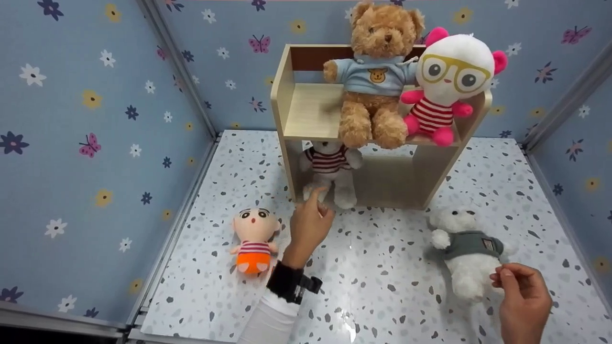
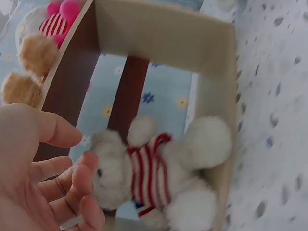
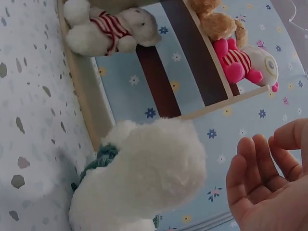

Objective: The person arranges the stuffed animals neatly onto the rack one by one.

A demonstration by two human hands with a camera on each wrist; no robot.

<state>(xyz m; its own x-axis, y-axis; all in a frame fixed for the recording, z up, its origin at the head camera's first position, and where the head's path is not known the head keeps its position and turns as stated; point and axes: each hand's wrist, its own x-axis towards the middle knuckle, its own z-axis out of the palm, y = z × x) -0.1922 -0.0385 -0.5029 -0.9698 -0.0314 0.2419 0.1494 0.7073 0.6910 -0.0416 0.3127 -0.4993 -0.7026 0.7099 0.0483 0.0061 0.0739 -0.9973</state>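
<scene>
My left hand [image 1: 308, 228] reaches in front of the shelf's lower compartment, fingers loosely bent and holding nothing. Its fingertips overlap the legs of a pale teddy bear [image 1: 330, 162] in a red-and-white striped sweater, seated at that compartment's left side. The left wrist view shows the hand [image 2: 53, 178] with a gap between thumb and fingers, close to the bear's head [image 2: 108, 173]. At the lower right, my right hand [image 1: 525, 296] is loosely curled around nothing. Beside it on the floor lies a white plush bear [image 1: 473, 272] in a grey-green shirt.
A wooden shelf [image 1: 311, 110] stands at the back. On its upper level sit a brown teddy bear [image 1: 375, 102] in a blue hoodie and a pink-and-white panda doll [image 1: 452, 81] with yellow glasses. A doll in orange shorts [image 1: 253, 246] lies left of my left arm. Flowered walls [image 1: 95, 167] enclose the speckled floor.
</scene>
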